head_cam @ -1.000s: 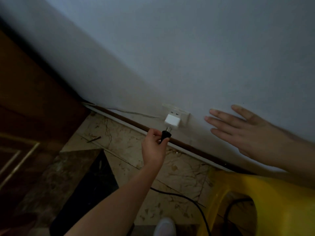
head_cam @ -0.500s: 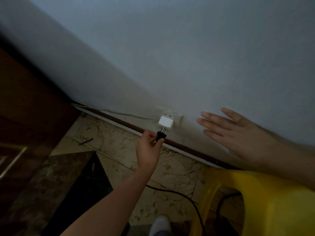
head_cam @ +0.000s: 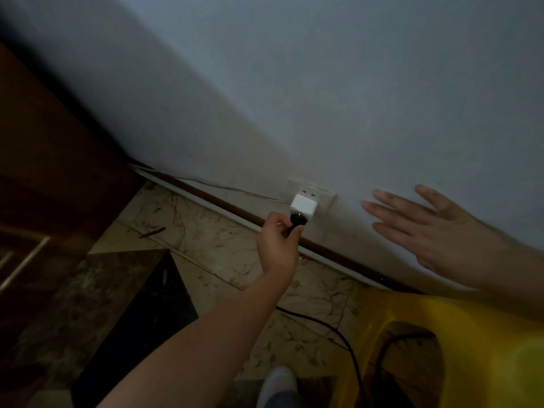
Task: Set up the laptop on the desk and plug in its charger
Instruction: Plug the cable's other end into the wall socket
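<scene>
Ctr frame: left hand pinches small black plastic charger plug at white cube adapter. Prob. light, stiff; grip body, not thin black cord. Right hand, mid-right, fingers straight on grey wall.

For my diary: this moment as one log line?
left hand: pinches black plug at white adapter | right hand: open against wall

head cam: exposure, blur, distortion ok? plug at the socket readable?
Head view: dim, underexposed, no glare; the dark brown wooden panel at left sinks into shadow; wide-angle tilt slants the brown skirting strip; the small black plug pinched by the left hand at the white cube adapter is soft but readable, its seating unresolvable; the right hand, spread by the pale wall, looks soft.
</scene>
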A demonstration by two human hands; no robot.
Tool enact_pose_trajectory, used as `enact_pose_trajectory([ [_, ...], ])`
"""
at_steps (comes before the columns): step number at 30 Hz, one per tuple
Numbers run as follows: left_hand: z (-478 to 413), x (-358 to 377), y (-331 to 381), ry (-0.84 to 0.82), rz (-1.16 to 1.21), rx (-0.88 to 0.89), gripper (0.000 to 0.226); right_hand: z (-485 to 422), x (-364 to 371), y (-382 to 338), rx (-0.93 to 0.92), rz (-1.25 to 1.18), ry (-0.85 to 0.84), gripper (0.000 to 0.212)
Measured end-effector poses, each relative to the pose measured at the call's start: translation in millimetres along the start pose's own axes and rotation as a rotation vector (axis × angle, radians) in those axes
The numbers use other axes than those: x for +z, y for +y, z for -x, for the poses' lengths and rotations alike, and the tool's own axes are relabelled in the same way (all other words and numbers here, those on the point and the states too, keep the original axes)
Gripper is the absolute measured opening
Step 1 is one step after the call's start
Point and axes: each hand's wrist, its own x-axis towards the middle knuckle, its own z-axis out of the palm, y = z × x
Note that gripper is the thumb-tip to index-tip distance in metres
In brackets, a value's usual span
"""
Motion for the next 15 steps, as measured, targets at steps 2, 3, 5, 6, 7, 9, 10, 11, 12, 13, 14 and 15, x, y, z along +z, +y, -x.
enact_pose_trajectory([
  [2,-2.1,0.2,-1.5,-0.009,-0.015,0.022,0.033,-0.2,1.4,1.1,0.007,0.032,0.017,0.074],
  [3,-3.0,0.1,-2.1,-0.020,-0.019,0.014,0.032,-0.3,1.1,1.5,0.011,0.048,0.016,0.074],
  [5,-4.3,-1.9,-0.8,-0.025,-0.029,-0.026,0.030,-0.8,0.1,-0.1,0.019,0.048,0.009,0.076],
  [6,-4.5,-2.3,1.5,-0.036,-0.046,-0.045,0.031,-0.6,-0.7,-0.9,0.024,0.029,0.001,0.077],
  [7,-3.6,-2.9,4.6,-0.062,-0.071,-0.061,0.033,-1.0,-3.6,-1.9,0.032,0.007,-0.017,0.078],
  [9,2.0,-7.8,12.0,-0.148,-0.113,-0.111,0.043,-3.8,-13.4,-6.2,0.051,-0.046,-0.057,0.078],
  [10,7.5,-12.4,18.0,-0.190,-0.132,-0.146,0.050,-4.1,-21.6,-8.4,0.071,-0.074,-0.077,0.079],
  [11,14.0,-18.1,22.7,-0.223,-0.155,-0.173,0.059,-6.4,-30.3,-11.3,0.096,-0.098,-0.105,0.081],
  [12,21.6,-25.2,26.9,-0.247,-0.184,-0.181,0.068,-8.9,-39.2,-15.5,0.118,-0.115,-0.141,0.083],
  [13,31.1,-33.0,34.4,-0.262,-0.218,-0.158,0.073,-8.9,-49.7,-20.0,0.134,-0.139,-0.175,0.084],
  [14,41.5,-41.3,44.0,-0.271,-0.261,-0.106,0.074,-7.5,-57.8,-25.0,0.152,-0.188,-0.188,0.083],
  [15,53.7,-49.5,56.2,-0.284,-0.315,-0.029,0.072,-4.9,-67.2,-29.3,0.193,-0.272,-0.202,0.081],
])
